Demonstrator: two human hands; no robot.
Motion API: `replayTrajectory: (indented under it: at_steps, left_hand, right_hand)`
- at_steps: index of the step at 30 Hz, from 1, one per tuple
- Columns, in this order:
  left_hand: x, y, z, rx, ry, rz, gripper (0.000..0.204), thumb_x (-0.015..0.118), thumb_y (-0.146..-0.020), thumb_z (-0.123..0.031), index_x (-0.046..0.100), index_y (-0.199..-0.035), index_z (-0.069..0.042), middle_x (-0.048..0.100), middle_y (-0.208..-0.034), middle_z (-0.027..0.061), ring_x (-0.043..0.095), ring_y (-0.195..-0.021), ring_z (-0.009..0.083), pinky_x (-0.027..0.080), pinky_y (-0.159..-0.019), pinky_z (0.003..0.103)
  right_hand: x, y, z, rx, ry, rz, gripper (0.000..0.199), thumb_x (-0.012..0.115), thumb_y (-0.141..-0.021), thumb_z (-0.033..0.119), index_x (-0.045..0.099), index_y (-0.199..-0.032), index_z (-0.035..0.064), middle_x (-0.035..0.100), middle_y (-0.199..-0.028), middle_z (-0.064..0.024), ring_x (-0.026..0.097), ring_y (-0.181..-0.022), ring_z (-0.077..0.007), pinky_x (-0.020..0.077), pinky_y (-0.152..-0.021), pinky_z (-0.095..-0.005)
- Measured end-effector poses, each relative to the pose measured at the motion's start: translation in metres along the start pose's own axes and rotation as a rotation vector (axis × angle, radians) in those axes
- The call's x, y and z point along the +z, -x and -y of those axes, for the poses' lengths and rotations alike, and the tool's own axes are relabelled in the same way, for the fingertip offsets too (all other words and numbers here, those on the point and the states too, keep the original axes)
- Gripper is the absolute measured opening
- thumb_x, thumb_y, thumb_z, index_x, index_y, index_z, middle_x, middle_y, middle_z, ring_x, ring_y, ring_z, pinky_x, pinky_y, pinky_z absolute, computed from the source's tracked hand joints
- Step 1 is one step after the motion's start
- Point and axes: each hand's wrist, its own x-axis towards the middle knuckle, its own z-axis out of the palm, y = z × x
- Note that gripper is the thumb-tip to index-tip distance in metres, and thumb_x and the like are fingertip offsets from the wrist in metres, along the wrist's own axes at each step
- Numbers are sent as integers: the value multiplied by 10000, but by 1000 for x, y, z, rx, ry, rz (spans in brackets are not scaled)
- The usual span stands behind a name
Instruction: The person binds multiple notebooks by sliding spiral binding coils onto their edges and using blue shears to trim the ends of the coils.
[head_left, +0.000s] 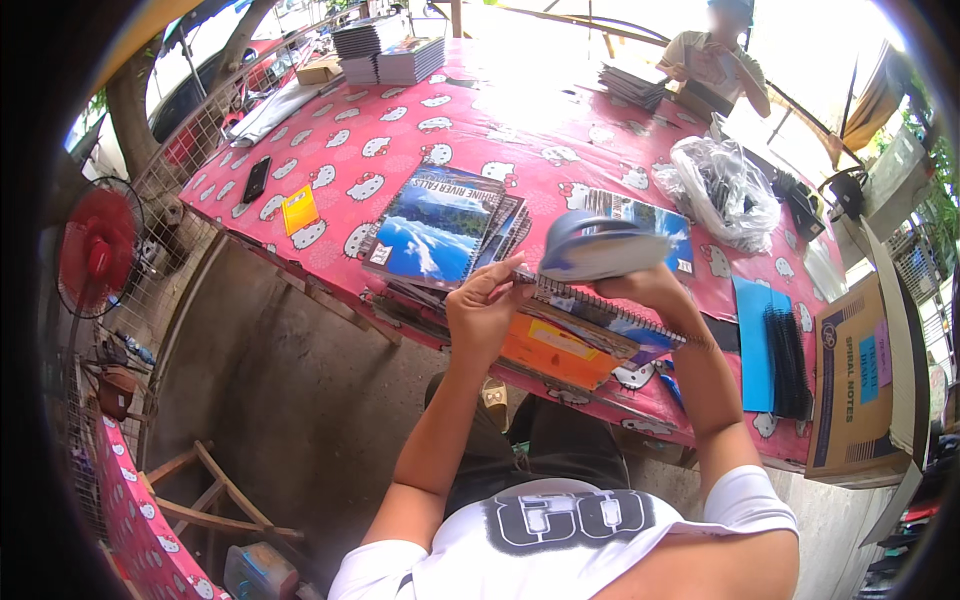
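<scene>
To do this handling well, the left hand (482, 308) should steady the coil end with a light pinch, as hard pressure could bend the wire loops, while the right hand (652, 290) supports the loose paper from beneath so that no leaf snags or creases. The dark-wire spiral notebook with a blue-and-green picture cover (645, 335) lies between the two sets of fingers, its coil slanting down from the left fingertips toward the right wrist. The left fingers are closed in a pinch at its near-left coil corner, thumb on the near side. The right fingers are partly hidden behind the coil, so I cannot tell how firmly they grip; just above them is a motion-blurred blue-and-white sheaf of paper (605, 248), and whether it belongs to the same notebook is unclear. A flat orange-and-yellow printed panel (560, 352) shows just below the left fingertips. Beyond and left of the left fingers, a pile of spiral notebooks with a blue waterfall cover (432, 228) rests on the bench covered in pink cartoon-print plastic (400, 130). Right of the right fingers lie a bright blue rectangular sheet (753, 345) and a bundle of black wire coils (787, 362).
</scene>
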Motion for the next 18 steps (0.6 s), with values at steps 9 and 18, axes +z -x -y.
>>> replayTrajectory:
  at_steps: [9,18]
  left_hand:
    - [-3,-12,-12,129,65,260,317,669,-801,85,628,-1091,-36,611,-985,0,562,-874,63,479,-764,202]
    - [-12,-28,12,-150,359,352,229,722,-812,-32,589,-997,-49,615,-888,0,550,-801,56,461,-722,206]
  right_hand:
    - [-12,89,-21,332,1090,-188,297,689,-714,197,602,-968,70,624,-919,-136,609,-851,-355,485,-729,-414]
    - [-14,136,55,228,-186,-463,234,617,-894,102,581,-1107,14,573,-937,-19,558,-865,-88,460,-740,-236]
